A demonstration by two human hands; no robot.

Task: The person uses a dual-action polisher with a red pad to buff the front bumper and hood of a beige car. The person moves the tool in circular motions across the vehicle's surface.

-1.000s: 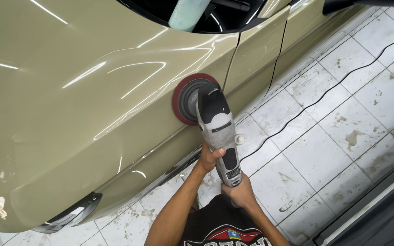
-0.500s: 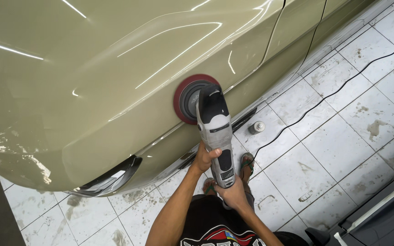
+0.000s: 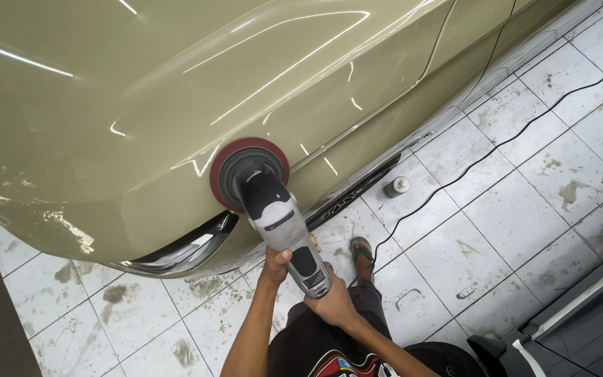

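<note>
Polisher: we hold a grey and black electric polisher out in front of us, its head pressed sideways against the low flank of the car so that the pad meets the panel flat.
Pad: a round dark-red pad on a black backing plate, face-on to the paint; its rim shows on the left and upper side, and the machine's body hides the rest.
Left hand: our left hand wraps the body just behind the head, fingers closed round it, we judge to steer and press the head.
Right hand: our right hand closes round the rear grip, fingers curled fully about it, carrying the tail so the tool stays level with the panel.
Cord: a thin black cord trails across the floor toward the upper right, lying well apart from the pad.
Car: an olive-green car body, glossy, with ceiling lights mirrored in it; a dark lamp or trim piece sits at its lower edge, just left of the polisher.
Floor: pale tiled floor, blotched with dirty patches.
Bottle: a small grey capped bottle stands on the tiles near the sill, within reach yet out of the working path.
Foot: our sandalled foot rests on the tiles beside the cord.
</note>
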